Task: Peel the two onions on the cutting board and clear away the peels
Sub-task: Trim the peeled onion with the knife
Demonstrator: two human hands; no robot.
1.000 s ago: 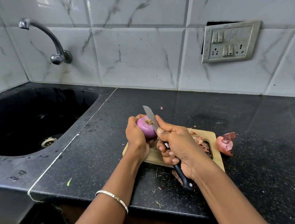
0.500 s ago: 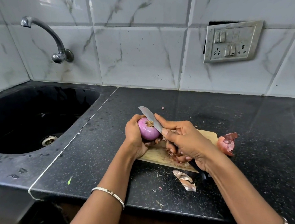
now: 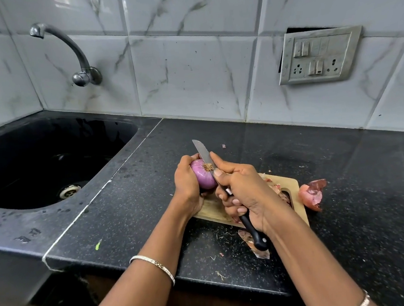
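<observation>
My left hand [image 3: 187, 183] grips a peeled purple onion [image 3: 202, 177] above the left end of the wooden cutting board [image 3: 295, 198]. My right hand [image 3: 244, 193] holds a black-handled knife [image 3: 254, 233]; its blade lies against the onion's root end, my thumb beside the blade. Dry peels lie on the board's right part [image 3: 276, 186], mostly hidden by my right hand. A larger reddish peel piece [image 3: 312, 194] sits on the counter just right of the board. Another peel [image 3: 249, 241] lies on the counter under the knife handle. A second onion is not visible.
A black sink [image 3: 38, 162] with a drain is at the left, a wall tap [image 3: 64, 47] above it. A switch and socket plate [image 3: 319, 56] hangs on the tiled wall. The black counter [image 3: 355, 163] carries small root scraps near its front edge.
The knife handle has dropped back into view below my right hand, and the blade has shifted slightly on the root end. My left hand still holds the onion in the same place.
</observation>
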